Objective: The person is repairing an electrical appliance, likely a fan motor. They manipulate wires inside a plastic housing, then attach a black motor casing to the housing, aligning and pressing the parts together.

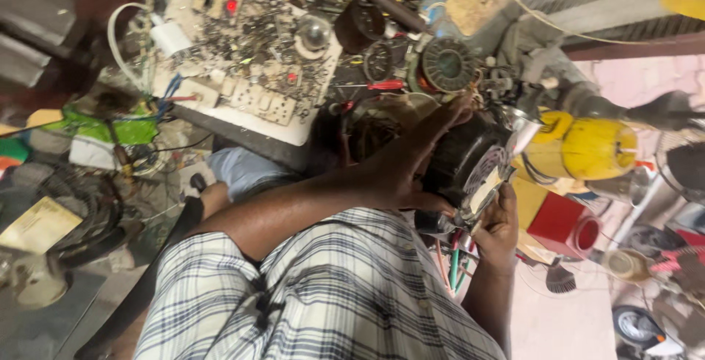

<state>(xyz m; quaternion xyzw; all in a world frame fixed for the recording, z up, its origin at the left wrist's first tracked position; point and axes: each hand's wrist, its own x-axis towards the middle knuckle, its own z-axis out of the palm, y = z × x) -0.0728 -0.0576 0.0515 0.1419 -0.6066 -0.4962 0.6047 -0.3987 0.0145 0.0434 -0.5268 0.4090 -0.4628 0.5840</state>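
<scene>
Both hands around dark motor (470, 162), underside hidden.

Yellowish label sheet (38, 225), left edge

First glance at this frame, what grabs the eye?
Centre right, both hands grip a black fan motor: left hand across its side, right hand under its metal face. Upper left, a white board heaped with small metal parts; at right, a yellow housing.

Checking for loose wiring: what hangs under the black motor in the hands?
Red and green wires trail below the black motor, between left hand and right hand. Their connection is hidden.
</scene>
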